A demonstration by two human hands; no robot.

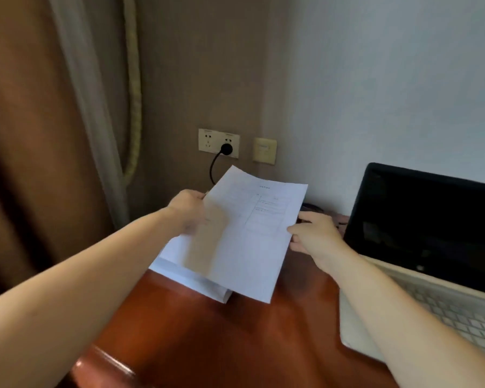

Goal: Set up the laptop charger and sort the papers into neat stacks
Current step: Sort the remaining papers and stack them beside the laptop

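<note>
Head view showed the left hand (189,211) and right hand (314,233) each pinching one sheet's (244,242) edges above the stack (192,280); squaring its corners before release seemed wise.

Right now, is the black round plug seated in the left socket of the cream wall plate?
No, the black round plug sits in the right socket of the cream wall plate.

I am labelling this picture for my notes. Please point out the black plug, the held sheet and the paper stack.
black plug (226,148), head view, on its round body.
held sheet (247,242), head view, middle of the page.
paper stack (191,281), head view, its visible front edge.
</note>
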